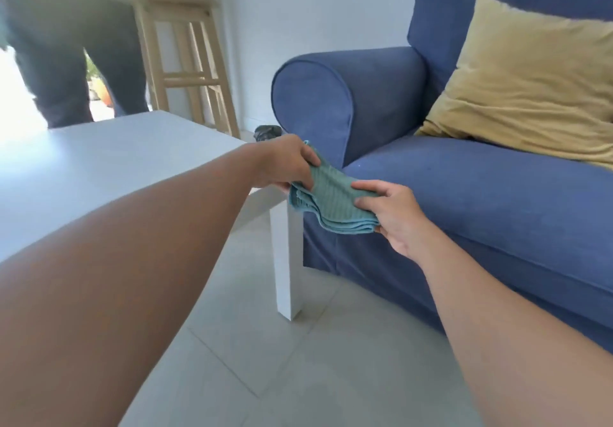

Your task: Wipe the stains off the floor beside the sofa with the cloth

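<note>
While both hands grip the folded teal cloth in mid-air, no wiping has begun! Left hand pinches the far edge, right hand clamps the near one, fingers closed on the fabric. It hangs off the white desk corner, just before the blue sofa. Grey floor tiles lie untouched below; no stains visible from here.

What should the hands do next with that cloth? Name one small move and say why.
Probably lower the cloth to the floor between the white table and the sofa. The left hand and right hand both hold it folded in the air by the table's corner, so it touches no floor yet. No stain shows clearly on the tiles in this view.
</note>
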A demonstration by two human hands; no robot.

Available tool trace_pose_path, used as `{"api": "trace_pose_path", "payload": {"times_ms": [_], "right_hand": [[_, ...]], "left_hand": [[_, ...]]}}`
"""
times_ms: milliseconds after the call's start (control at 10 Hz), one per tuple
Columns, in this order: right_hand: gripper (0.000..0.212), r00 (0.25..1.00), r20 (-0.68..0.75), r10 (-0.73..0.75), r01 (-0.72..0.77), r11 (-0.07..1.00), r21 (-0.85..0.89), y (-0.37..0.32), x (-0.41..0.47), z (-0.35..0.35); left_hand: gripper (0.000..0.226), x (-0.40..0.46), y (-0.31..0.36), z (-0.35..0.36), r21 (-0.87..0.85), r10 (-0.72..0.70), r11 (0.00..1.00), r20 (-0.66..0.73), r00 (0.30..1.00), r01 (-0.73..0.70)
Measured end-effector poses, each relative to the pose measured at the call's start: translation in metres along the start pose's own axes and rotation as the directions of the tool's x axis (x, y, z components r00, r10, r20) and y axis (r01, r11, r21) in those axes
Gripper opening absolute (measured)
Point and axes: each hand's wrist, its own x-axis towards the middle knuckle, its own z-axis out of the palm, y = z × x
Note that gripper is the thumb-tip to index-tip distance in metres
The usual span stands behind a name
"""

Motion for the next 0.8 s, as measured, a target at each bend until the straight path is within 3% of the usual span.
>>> {"api": "trace_pose_path", "payload": {"times_ms": [200,300,400,600,700,800], "right_hand": [[0.030,0.955,0.284,-0.084,0.155,0.959,-0.236,-0.073,0.029,0.120],[0.032,0.910,0.407,-0.083,0.245,0.899,-0.363,-0.085,0.028,0.184],[0.031,0.874,0.474,-0.105,0.340,0.830,-0.442,-0.083,0.024,0.226],[0.030,0.855,0.496,-0.151,0.436,0.727,-0.530,-0.085,0.024,0.262],[0.029,0.851,0.501,-0.159,0.453,0.703,-0.547,-0.088,0.017,0.258],[0.024,0.883,0.407,-0.236,0.446,0.692,-0.567,-0.087,0.017,0.244]], "left_hand": [[0.058,-0.066,-0.051,-0.093,-0.196,-0.215,0.965,-0.198,0.956,0.176],[0.052,-0.098,-0.092,-0.120,-0.304,-0.355,0.912,-0.246,0.902,0.276],[0.053,-0.120,-0.123,-0.133,-0.292,-0.422,0.894,-0.287,0.860,0.341],[0.044,-0.129,-0.136,-0.150,-0.144,-0.453,0.891,-0.303,0.838,0.430],[0.040,-0.119,-0.140,-0.155,0.019,-0.480,0.856,-0.336,0.810,0.516],[0.046,-0.107,-0.145,-0.158,0.348,-0.385,0.728,-0.506,0.772,0.591]]}}
